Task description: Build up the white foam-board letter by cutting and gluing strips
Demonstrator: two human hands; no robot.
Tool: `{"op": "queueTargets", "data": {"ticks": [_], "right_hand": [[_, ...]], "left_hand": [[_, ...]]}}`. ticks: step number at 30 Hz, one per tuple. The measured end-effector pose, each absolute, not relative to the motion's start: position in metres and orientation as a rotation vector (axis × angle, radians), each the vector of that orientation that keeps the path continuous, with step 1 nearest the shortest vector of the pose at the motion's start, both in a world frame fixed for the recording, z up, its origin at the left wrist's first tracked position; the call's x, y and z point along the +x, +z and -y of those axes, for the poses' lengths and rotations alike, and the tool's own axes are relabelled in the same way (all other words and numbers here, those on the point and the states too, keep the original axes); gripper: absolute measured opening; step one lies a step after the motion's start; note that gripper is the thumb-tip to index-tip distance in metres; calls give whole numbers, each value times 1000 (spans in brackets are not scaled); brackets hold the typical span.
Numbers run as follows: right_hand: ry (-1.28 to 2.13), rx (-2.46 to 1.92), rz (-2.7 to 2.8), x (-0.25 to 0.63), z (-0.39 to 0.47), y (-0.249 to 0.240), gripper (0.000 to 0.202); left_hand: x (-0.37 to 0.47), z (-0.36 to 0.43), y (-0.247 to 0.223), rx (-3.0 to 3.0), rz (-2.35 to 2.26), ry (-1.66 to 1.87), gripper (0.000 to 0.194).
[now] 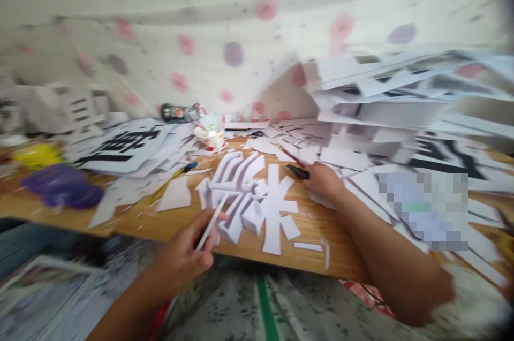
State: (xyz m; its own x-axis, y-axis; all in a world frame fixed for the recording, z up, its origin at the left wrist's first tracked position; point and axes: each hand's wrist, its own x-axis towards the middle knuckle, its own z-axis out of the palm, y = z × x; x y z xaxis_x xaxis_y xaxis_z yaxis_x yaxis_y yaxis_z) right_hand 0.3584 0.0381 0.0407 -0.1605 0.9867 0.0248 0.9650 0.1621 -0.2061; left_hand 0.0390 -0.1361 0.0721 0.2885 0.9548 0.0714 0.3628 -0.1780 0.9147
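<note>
The white letter cutout (257,199) lies flat on the wooden table (241,244) at the centre of the frame, a big character built up from white board with raised walls along some strokes; it looks light and stiff yet easy to dent or crease, so it would best be taken by a thick stroke or an outer edge, not by the thin upright walls. Across the right half of the frame a heap of white board sheets (401,100) rises high, some printed with black strokes, and more printed sheets (124,151) spread over the upper left of the table. A spotted cloth (225,46) hangs behind everything. At the far left sit a purple bundle (60,186) and something yellow (38,154), both blurred. A paper cup (212,135) stands behind the cutout. In the lower centre the left hand (187,255) is closed around a thin white strip (212,220), whose tip touches the left side of the cutout. To the right of centre the right hand (323,180) rests on the table just beside the cutout, fingers curled about a small dark tool (297,171), probably a knife, though the blur hides its shape.
</note>
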Motion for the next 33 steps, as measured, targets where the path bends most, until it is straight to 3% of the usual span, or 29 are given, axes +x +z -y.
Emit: {"op": "queueTargets", "data": {"ticks": [2, 5, 8, 12, 17, 25, 33], "right_hand": [[165, -1870, 2228, 356, -36, 48, 27], [148, -1684, 2052, 338, -17, 68, 31], [348, -1105, 2181, 300, 18, 91, 19], [206, -655, 2428, 244, 47, 100, 22], [138, -544, 2458, 211, 43, 92, 10], [345, -518, 2494, 216, 41, 88, 9], [266, -510, 2424, 219, 39, 89, 10]], "left_hand": [[37, 145, 75, 1688, -1311, 912, 85], [34, 145, 76, 1714, -1413, 944, 78], [33, 144, 74, 1750, -1518, 955, 66], [31, 151, 72, 1722, -1651, 1012, 55], [27, 158, 68, 1679, -1722, 1069, 51], [33, 153, 69, 1779, -1635, 1087, 57], [44, 154, 77, 1881, -1585, 1127, 49]]}}
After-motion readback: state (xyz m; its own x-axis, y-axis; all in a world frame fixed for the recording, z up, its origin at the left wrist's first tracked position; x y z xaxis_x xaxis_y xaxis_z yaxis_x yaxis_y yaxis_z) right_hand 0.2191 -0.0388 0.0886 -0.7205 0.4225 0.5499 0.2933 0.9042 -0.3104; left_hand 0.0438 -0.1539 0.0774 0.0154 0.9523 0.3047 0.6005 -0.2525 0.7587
